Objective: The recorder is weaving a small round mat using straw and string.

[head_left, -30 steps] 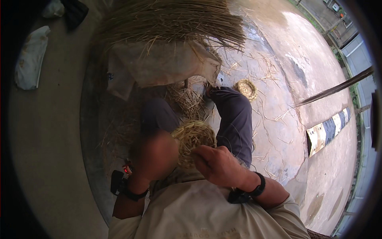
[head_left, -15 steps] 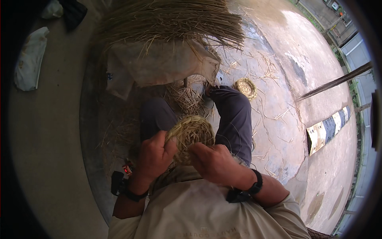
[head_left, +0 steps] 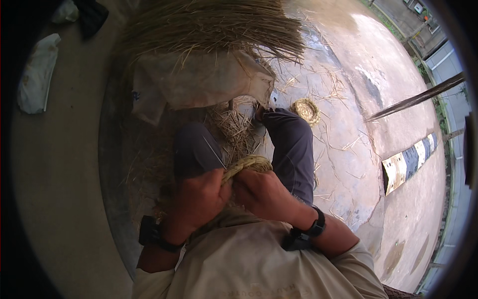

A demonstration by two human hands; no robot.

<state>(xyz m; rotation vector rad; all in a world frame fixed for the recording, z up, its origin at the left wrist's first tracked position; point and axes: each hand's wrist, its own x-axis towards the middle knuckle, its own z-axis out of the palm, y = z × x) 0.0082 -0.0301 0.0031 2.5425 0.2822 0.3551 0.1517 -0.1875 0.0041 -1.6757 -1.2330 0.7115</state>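
A small round woven straw basket (head_left: 250, 162) is tilted in my lap between my knees, and mostly its far rim shows. My left hand (head_left: 203, 196) is closed around the basket's left side. A thin pale strand (head_left: 214, 151) sticks up past that hand over my left knee. My right hand (head_left: 260, 193) is closed in a fist against the near side of the basket, close beside the left. Whatever its fingers grip is hidden under the hand. Both wrists wear black bands.
Beyond my knees, a large bundle of dry straw (head_left: 219, 27) lies on a pale sheet (head_left: 199, 82). Another woven basket (head_left: 305, 111) sits on the concrete right of my right knee. Loose straw (head_left: 234, 124) litters the ground. A wooden pole (head_left: 418, 97) and a striped board (head_left: 411, 163) are farther right.
The basket has tipped so that its inside no longer shows. Both hands have turned and come closer together, and a strand now stands up by the left hand.
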